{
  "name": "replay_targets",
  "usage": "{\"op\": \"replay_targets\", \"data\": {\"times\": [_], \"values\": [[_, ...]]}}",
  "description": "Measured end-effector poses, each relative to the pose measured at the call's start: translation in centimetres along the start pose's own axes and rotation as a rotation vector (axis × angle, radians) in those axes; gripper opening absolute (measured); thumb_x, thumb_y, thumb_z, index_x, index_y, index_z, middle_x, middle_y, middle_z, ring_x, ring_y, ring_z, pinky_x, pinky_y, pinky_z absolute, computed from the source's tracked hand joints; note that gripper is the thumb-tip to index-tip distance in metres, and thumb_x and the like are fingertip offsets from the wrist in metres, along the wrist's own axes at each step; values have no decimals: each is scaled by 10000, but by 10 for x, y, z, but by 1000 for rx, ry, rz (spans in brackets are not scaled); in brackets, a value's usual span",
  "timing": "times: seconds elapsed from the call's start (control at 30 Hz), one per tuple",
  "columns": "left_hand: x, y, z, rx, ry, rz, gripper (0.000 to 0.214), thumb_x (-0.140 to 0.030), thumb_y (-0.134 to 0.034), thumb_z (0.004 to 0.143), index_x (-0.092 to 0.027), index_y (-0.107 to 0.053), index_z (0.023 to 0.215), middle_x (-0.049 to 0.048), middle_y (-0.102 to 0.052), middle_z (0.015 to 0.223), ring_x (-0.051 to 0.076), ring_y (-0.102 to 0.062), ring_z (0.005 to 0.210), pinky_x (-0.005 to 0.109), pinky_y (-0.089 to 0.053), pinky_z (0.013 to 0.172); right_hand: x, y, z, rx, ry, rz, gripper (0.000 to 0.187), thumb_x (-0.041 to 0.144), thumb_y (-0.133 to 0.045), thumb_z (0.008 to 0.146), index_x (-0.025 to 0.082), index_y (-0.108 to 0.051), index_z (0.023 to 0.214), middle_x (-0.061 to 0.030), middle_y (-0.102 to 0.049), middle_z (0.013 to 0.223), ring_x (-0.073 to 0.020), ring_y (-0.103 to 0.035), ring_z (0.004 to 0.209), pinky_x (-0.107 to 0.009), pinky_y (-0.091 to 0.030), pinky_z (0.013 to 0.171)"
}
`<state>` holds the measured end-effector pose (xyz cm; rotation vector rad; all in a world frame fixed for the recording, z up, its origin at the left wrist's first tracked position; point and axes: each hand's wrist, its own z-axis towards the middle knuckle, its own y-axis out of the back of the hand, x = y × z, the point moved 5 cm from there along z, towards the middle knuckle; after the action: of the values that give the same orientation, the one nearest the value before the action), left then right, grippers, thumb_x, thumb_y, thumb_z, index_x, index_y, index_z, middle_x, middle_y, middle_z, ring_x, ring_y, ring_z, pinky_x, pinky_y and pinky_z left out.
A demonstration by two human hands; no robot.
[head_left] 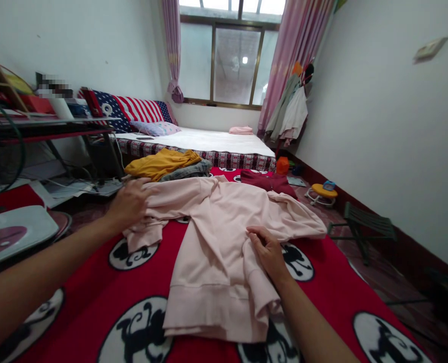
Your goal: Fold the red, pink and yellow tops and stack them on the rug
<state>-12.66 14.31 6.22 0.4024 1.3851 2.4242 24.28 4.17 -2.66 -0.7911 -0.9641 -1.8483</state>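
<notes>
A pale pink sweatshirt (pixel 216 242) lies spread on a red blanket (pixel 333 297), its ribbed hem toward me and its collar away. My left hand (pixel 129 201) is closed on the sleeve at the left, slightly blurred; the cuff end hangs folded below it. At the right side of the body, my right hand (pixel 266 248) pinches the fabric, with a loose fold running down beside the wrist to the hem. The other sleeve reaches out to the right, bunched and creased.
Behind the sweatshirt sit a yellow garment (pixel 161 164) and a dark red folded garment (pixel 267 181). A bed (pixel 209 138) stands under the window. At right are a yellow stool (pixel 324 191) and a green folding stool (pixel 370 227); at left, a cluttered desk (pixel 50 123).
</notes>
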Motion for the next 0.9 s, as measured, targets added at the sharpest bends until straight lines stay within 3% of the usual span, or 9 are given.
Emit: {"op": "replay_targets", "data": {"times": [0.1, 0.2, 0.33, 0.43, 0.5, 0.57, 0.67, 0.77, 0.9], "values": [[-78, -13, -18, 93, -322, -236, 492, -70, -493, 816, -207, -578, 1280, 125, -445, 1424, 282, -422, 1303, 450, -383, 1073, 1, 10, -1, -63, 19, -59, 193, 285, -563, 865, 195, -675, 993, -66, -686, 1000, -208, -622, 946, -344, -488, 847], [-143, -19, -36, 169, -594, -303, 643, 6, -438, 811, -313, -490, 1366, 54, -376, 1507, 259, -328, 1389, 457, -320, 1118, 1, 33, -2, -156, 70, -219, 219, 202, -524, 839, 198, -670, 1003, -72, -675, 1034, -223, -609, 1002, -375, -488, 885], [-179, -30, -42, 264, -743, -351, 656, -4, -470, 791, -294, -479, 1379, 46, -468, 1446, 285, -290, 1406, 447, -280, 1124, -7, 64, -6, -135, 85, -495, 454, 109, -513, 743, 217, -637, 1165, -89, -609, 1196, -228, -617, 949, -399, -513, 868], [-176, -42, -32, 347, -717, -394, 566, -65, -533, 780, -263, -556, 1310, 85, -619, 1198, 274, -511, 1190, 390, -372, 1020, -18, 71, -12, -6, 32, -626, 732, 35, -481, 680, 279, -509, 1369, -81, -508, 1358, -200, -637, 880, -335, -542, 768], [-170, -48, -25, 392, -676, -420, 473, -51, -536, 750, -267, -665, 1151, 69, -640, 987, 223, -589, 952, 319, -425, 882, -22, 69, -15, 72, 26, -678, 793, 7, -451, 677, 306, -462, 1412, -60, -524, 1348, -194, -640, 904, -296, -535, 748], [-162, -47, -20, 433, -649, -449, 399, -26, -519, 721, -260, -727, 968, 48, -611, 852, 181, -581, 809, 262, -420, 766, -24, 63, -17, 143, 19, -697, 726, 12, -447, 702, 316, -528, 1356, -39, -589, 1247, -180, -637, 888, -264, -521, 736], [-142, -34, -18, 489, -612, -514, 365, -8, -483, 697, -224, -732, 853, 35, -599, 822, 149, -577, 773, 223, -395, 713, -26, 63, -13, 186, 6, -627, 462, 65, -480, 743, 270, -691, 1100, -30, -651, 1027, -168, -626, 831, -253, -500, 735], [-106, -17, -19, 496, -509, -578, 311, -47, -470, 743, -198, -722, 843, 40, -611, 849, 142, -583, 776, 211, -395, 708, -28, 88, -5, 60, 23, -407, 257, 148, -526, 756, 209, -690, 945, -42, -672, 946, -202, -623, 887, -308, -497, 787], [-44, -6, -29, 443, -336, -618, 183, -219, -550, 807, -180, -719, 865, 58, -639, 884, 171, -592, 801, 230, -423, 732, -49, 151, -3, -228, -135, -252, 256, 290, -608, 719, 183, -660, 946, -63, -685, 898, -220, -637, 787, -345, -509, 705]]}}
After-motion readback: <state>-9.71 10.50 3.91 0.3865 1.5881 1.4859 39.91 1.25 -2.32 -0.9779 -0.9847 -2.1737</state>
